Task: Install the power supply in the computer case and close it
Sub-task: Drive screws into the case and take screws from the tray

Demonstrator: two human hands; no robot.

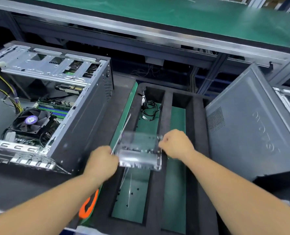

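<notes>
An open grey computer case (83, 119) lies on its side at the left, showing a motherboard, a CPU fan (31, 122) and yellow and black cables. Over the black foam tray (197, 150) in the middle, both hands hold a blurred silver metal bracket (139, 150). My left hand (101, 162) grips its left edge, and my right hand (175, 144) pinches its right edge. A grey side panel (253, 131) leans upright at the right. I can't make out any power supply unit.
The foam tray has green-bottomed compartments; the far one holds a coiled black cable (149, 110), the near one small black screws (132, 194) and thin rods. An orange object (88, 207) lies by my left forearm. A green conveyor shelf (174, 16) runs across the back.
</notes>
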